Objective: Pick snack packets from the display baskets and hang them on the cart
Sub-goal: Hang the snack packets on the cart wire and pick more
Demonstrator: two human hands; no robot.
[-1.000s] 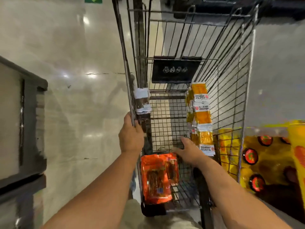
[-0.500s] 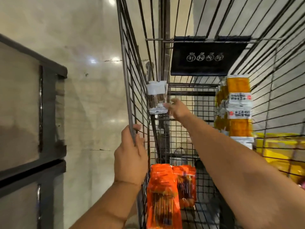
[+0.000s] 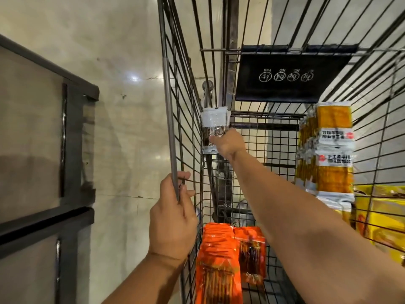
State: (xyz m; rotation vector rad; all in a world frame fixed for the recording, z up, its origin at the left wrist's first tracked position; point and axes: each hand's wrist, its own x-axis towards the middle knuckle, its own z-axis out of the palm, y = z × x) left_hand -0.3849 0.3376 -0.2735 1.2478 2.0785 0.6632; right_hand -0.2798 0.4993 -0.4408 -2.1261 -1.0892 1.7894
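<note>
Bare left hand (image 3: 173,218) and right hand (image 3: 230,144), bare forearms (image 3: 295,205)

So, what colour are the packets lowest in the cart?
The packets are bright orange; the head view, the only one, shows them.

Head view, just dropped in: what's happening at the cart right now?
A person works at the wire cart. The left hand grips the cart's left edge bar. The right hand reaches inside and holds the white-topped packet hanging on the left wall. Orange packets are lower down, nearer the person; yellow packets hang on the right wall.
</note>
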